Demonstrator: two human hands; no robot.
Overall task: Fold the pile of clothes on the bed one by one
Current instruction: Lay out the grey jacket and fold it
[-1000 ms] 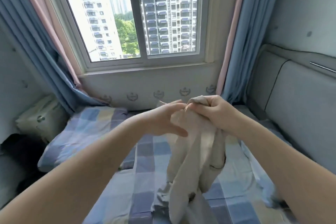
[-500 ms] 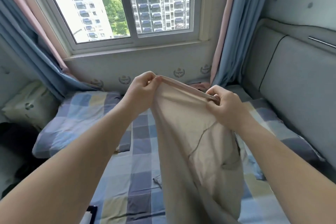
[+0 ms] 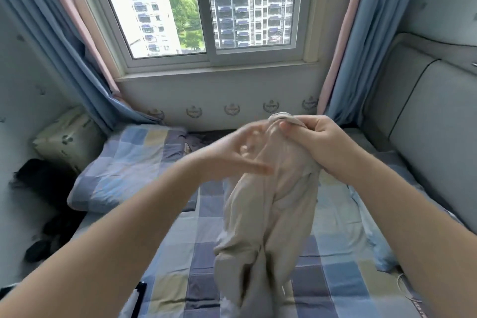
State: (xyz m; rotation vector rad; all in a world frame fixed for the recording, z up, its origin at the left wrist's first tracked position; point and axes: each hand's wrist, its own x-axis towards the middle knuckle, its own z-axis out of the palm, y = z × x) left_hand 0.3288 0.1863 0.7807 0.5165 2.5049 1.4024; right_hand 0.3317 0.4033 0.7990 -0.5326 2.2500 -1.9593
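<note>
Far L: dark heap (image 3: pixel 41 183) on floor beside bed (image 3: pixel 175 253), prob. clothes, too dim to tell. Behind it a pale green pack (image 3: pixel 67 139), closed; contents not visible. No basket or box w/ clothes in view. Checked pillow (image 3: pixel 124 170) at window end of bed.

L hand (image 3: pixel 232 155): motion-blurred, fingers apart, holding nothing. Thumb points R toward the cloth; touching or just short, can't tell.

Centre: beige garment (image 3: pixel 271 227) held up over bed, top bunched, rest hanging. Long axis vertical; lower end runs off bottom of frame. Two hanging lobes, so trousers likely, not sure.

R hand (image 3: pixel 317 144): fingers + thumb clamped on bunched top edge, carries the whole wt.

Key relation: slack top edge lies just R of L fingers, just under R fist. L hand is free and nearest. Judgement: next, L hand takes top edge beside R grip, then hands part to open garment out flat. Risk: pinching two layers, twist stays in.

Far R: pale blue cloth (image 3: pixel 376 245) crumpled on bed near grey headboard (image 3: pixel 426 124).
</note>
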